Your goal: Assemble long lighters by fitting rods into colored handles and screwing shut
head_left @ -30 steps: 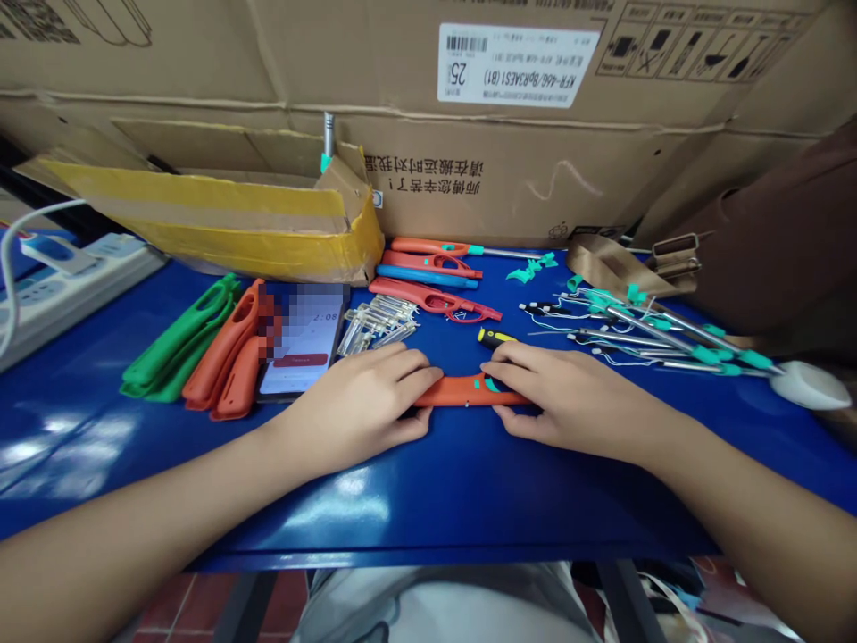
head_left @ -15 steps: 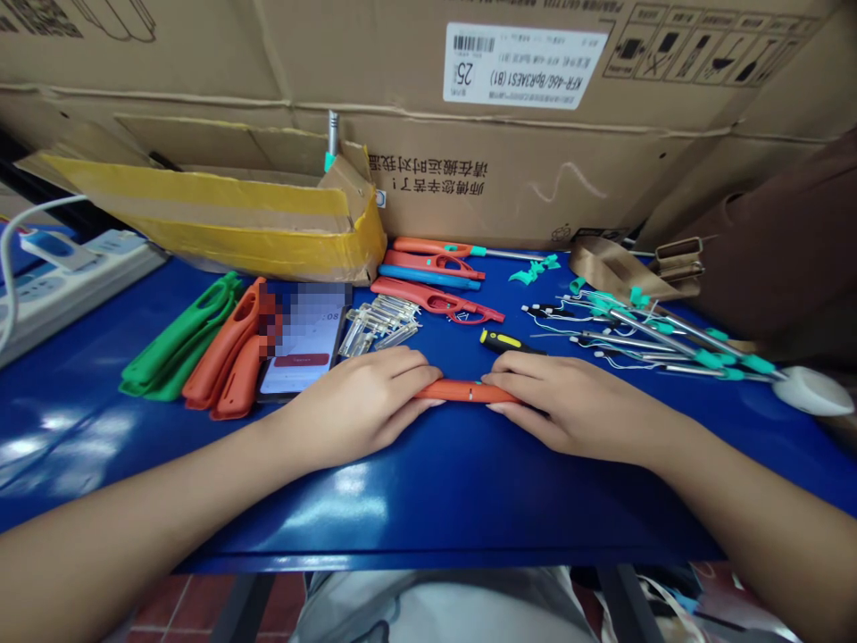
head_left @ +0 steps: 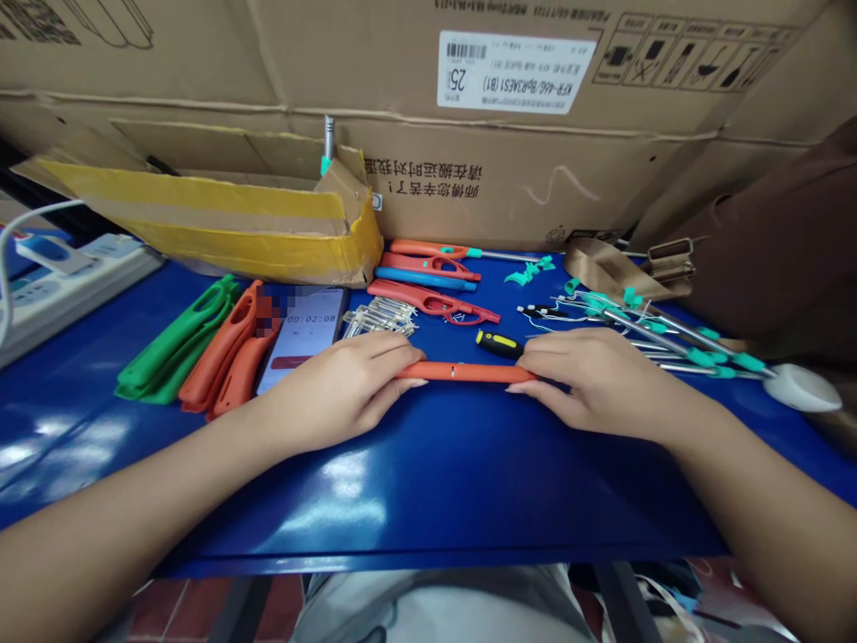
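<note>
An orange lighter handle (head_left: pixel 461 371) lies level between my two hands over the front half of the table. My left hand (head_left: pixel 358 384) pinches its left end, and my right hand (head_left: pixel 582 375) grips the right end. The fingers cover both ends, while the middle stretch with a small slot shows. Just behind the handle is a black and yellow screwdriver (head_left: pixel 499 344), partly behind my right fingers. Small clear lighter parts (head_left: pixel 385 316) lie in a pile beyond my left hand. Red lighter housings (head_left: pixel 432 300) rest further back.
Green housings (head_left: pixel 178 344) and orange housings (head_left: pixel 224 357) lie at left beside a phone (head_left: pixel 304 326). Behind stands a taped carton (head_left: pixel 268 237). Metal lighter tubes with wires (head_left: pixel 669 335) spread at right near a white object (head_left: pixel 802 388). A power strip (head_left: pixel 80 277) is far left.
My right hand has slid outward toward the handle's right end, baring more of it. Both hands and the handle sit slightly higher in view.
</note>
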`<state>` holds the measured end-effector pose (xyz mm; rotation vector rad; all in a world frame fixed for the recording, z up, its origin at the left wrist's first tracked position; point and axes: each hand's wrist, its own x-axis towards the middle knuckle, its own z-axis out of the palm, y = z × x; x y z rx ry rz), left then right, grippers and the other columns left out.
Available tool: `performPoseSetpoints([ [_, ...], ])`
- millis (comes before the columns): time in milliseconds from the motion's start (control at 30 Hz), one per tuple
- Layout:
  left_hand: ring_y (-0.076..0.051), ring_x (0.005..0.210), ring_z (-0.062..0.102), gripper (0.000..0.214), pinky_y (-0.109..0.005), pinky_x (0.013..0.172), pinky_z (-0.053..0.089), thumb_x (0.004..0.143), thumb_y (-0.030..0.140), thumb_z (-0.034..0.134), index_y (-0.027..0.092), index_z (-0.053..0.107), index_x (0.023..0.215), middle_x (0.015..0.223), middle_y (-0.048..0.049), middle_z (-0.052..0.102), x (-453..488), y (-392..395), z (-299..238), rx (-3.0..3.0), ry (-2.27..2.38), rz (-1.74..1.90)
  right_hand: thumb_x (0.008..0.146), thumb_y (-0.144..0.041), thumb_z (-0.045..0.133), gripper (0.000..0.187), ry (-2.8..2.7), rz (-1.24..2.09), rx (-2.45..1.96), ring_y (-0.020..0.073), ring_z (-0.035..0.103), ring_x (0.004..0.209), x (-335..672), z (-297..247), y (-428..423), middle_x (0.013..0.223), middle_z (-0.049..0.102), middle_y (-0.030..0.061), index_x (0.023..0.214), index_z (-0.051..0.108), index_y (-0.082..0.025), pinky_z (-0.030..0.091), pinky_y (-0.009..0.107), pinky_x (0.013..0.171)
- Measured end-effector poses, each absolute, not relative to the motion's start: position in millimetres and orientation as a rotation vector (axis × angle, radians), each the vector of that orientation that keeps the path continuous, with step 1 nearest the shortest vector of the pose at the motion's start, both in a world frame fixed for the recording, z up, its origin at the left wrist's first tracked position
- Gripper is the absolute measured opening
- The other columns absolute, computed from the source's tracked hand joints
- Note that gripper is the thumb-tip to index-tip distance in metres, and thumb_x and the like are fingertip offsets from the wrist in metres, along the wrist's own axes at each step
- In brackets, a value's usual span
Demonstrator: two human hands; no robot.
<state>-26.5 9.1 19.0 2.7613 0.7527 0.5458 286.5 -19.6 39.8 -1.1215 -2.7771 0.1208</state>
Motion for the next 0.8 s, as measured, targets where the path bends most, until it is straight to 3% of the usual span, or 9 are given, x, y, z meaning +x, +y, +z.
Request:
performPoseSetpoints([
  [100,-0.02,0.089,0.066,0.023,-0.031,0.081,0.052,0.105,0.03,0.051,0.015,0.067,0.11,0.097,-0.0066,0.07,-24,7,24,2.549,0.819,0.492,0.106,-0.038,0.046,0.036,-2.775,0.13,-1.177,0.0211,0.066,0.074,286,38,-18,0.081,0.069,0.0056,0.089,0.071,-0.018,0.046,0.034,0.068],
  [200,-0.013,0.065,0.06,0.032,-0.025,0.061,0.049,0.104,0.042,0.051,0.017,0.065,0.09,0.078,-0.0019,0.067,-19,4,26,2.003,0.881,0.472,0.106,-0.039,0.046,0.035,-2.699,0.18,-1.22,0.0247,0.071,0.094,285,36,-19,0.106,0.074,0.0104,0.122,0.069,-0.018,0.054,0.037,0.08],
  [300,-0.01,0.05,0.049,0.038,-0.022,0.044,0.037,0.099,0.049,0.056,0.016,0.06,0.08,0.067,-0.0018,0.063,-12,2,23,1.421,0.88,0.414,0.103,-0.043,0.055,0.053,-2.651,0.22,-1.159,0.0271,0.07,0.113,278,34,-24,0.129,0.071,0.0123,0.15,0.05,-0.02,0.056,0.041,0.092],
  [400,-0.01,0.047,0.047,0.038,-0.021,0.041,0.032,0.097,0.051,0.057,0.014,0.065,0.092,0.064,-0.0026,0.064,-8,-1,21,1.227,0.853,0.385,0.104,-0.045,0.053,0.049,-2.711,0.211,-1.109,0.0254,0.073,0.104,267,32,-33,0.121,0.073,0.0105,0.147,0.053,-0.021,0.059,0.038,0.084],
  [500,-0.01,0.049,0.051,0.041,-0.022,0.045,0.04,0.103,0.05,0.05,0.015,0.067,0.116,0.07,-0.0024,0.07,-8,-4,25,1.436,0.807,0.449,0.108,-0.038,0.042,0.042,-2.729,0.207,-1.112,0.024,0.073,0.097,261,33,-40,0.114,0.074,0.0111,0.142,0.056,-0.016,0.059,0.036,0.079],
  [567,-0.013,0.069,0.066,0.034,-0.024,0.062,0.053,0.102,0.043,0.057,0.018,0.068,0.122,0.089,-0.004,0.076,-10,-6,26,1.767,0.775,0.558,0.109,-0.033,0.039,0.039,-2.712,0.245,-1.092,0.0227,0.073,0.096,261,35,-41,0.112,0.074,0.0102,0.139,0.058,-0.016,0.058,0.035,0.079],
  [667,-0.016,0.096,0.071,0.027,-0.025,0.086,0.055,0.099,0.032,0.066,0.019,0.07,0.123,0.11,-0.0051,0.076,-14,-9,25,2.242,0.669,0.678,0.109,-0.038,0.042,0.038,-2.708,0.274,-1.027,0.0216,0.073,0.093,262,37,-41,0.109,0.074,0.0089,0.135,0.06,-0.017,0.057,0.034,0.077],
  [800,-0.015,0.085,0.072,0.031,-0.023,0.08,0.057,0.102,0.035,0.061,0.016,0.068,0.125,0.102,-0.0066,0.077,-17,-13,18,2.502,0.549,0.698,0.108,-0.045,0.041,0.042,-2.718,0.264,-0.97,0.0223,0.073,0.092,261,33,-42,0.109,0.075,0.0102,0.131,0.062,-0.016,0.057,0.035,0.077],
])
